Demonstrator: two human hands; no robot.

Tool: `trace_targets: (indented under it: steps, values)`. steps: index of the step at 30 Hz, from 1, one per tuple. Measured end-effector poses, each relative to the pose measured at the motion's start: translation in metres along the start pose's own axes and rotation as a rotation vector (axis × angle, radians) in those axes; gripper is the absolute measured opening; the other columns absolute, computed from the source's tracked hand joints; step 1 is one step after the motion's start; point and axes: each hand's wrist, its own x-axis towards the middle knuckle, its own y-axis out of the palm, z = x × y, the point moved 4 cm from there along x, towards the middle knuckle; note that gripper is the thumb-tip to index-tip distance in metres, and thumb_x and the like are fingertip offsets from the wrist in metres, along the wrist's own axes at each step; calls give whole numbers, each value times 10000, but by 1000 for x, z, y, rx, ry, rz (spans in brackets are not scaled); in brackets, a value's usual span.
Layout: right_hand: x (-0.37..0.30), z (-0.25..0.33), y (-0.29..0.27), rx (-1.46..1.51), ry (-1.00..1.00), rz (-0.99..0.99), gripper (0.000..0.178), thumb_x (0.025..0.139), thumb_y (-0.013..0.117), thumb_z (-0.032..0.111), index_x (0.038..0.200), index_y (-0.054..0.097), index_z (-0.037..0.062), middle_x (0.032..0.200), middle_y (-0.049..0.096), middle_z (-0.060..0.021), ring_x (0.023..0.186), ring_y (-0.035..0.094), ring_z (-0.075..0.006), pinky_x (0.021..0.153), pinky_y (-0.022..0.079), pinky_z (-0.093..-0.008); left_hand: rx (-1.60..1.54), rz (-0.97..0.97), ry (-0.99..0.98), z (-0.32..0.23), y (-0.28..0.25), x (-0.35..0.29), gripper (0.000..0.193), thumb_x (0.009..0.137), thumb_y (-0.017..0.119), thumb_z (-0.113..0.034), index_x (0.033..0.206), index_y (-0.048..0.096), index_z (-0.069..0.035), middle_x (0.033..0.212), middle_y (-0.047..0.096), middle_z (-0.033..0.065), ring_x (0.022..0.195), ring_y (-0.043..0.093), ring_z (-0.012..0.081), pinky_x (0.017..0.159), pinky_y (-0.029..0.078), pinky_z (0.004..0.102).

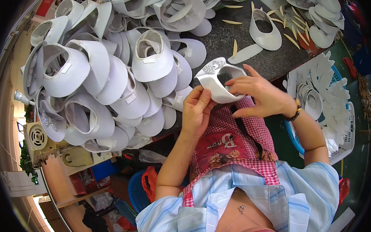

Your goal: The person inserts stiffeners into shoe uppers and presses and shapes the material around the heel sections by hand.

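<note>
Both my hands hold one white shoe upper (218,81) with a sparkly ornament on its front, just above my red checked apron. My left hand (196,109) pinches its lower left edge between thumb and fingers. My right hand (257,94) grips its right side, the fingers curled into the opening. A dark bracelet sits on my right wrist.
A big heap of white shoe uppers (108,78) covers the dark worktable (231,29) to the left. Another upper (265,30), a white insole and tan strips lie at the back. A blue basket (295,137) of white cut pieces stands to my right.
</note>
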Motion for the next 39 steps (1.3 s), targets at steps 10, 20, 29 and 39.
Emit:
trace_targets:
  steps: [10, 20, 29, 39]
  values:
    - [-11, 7, 23, -251, 71, -139, 172, 798, 694, 266, 811, 648, 101, 802, 635, -65, 918, 628, -237, 1050, 216, -636, -173, -172, -62, 8, 10, 2, 285, 945, 597, -185, 1133, 588, 29, 986, 672, 133, 876, 660, 195, 792, 553, 320]
    - [-15, -9, 22, 343, 153, 27, 272, 857, 659, 315, 771, 640, 58, 658, 576, -80, 684, 528, -261, 924, 367, -398, -237, -70, -100, 10, 2, 6, 254, 907, 633, -135, 1060, 619, 68, 980, 679, 166, 880, 677, 223, 789, 568, 339]
    - [-29, 3, 44, 132, 249, -221, 344, 812, 728, 295, 964, 620, 6, 857, 628, -152, 761, 613, -238, 683, 478, -335, 176, 62, 8, -4, 24, 8, 321, 906, 624, -82, 1194, 571, 49, 1017, 684, 130, 926, 662, 187, 861, 522, 310]
    - [-4, -14, -26, 554, 367, 79, 239, 758, 769, 168, 929, 670, 34, 848, 676, -81, 783, 658, -202, 700, 494, -277, 514, 354, -163, -50, 37, 1, 226, 779, 726, 17, 993, 657, -6, 940, 677, 64, 855, 650, 120, 741, 507, 242]
